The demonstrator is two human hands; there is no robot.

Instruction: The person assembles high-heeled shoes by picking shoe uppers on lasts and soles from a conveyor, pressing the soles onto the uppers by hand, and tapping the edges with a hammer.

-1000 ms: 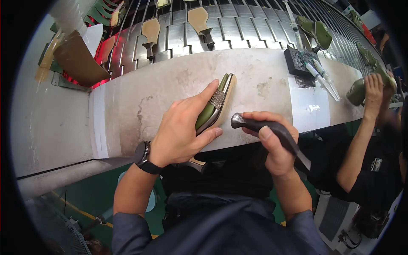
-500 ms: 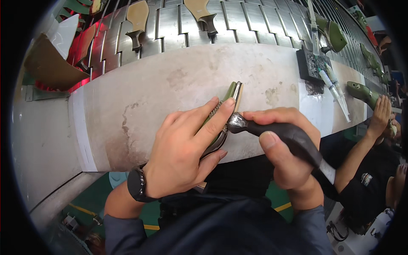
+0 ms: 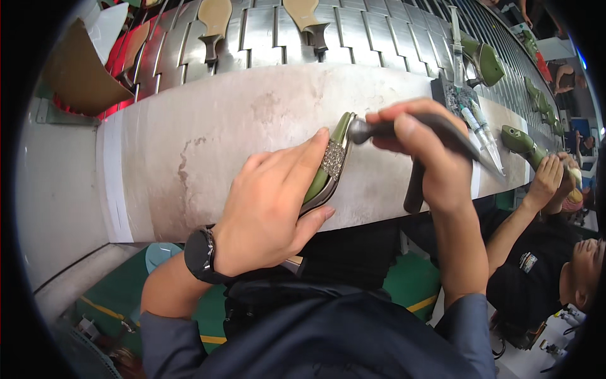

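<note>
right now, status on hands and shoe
Left hand holding green shoe. Right hand gripping hammer, head by shoe's far end, contact unclear. Syringes near right hand.

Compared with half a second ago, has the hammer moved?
Yes: judged against the bench, the hammer has moved forward, nearer the bench's far edge; its round end is now beside the far tip of the shoe.
</note>
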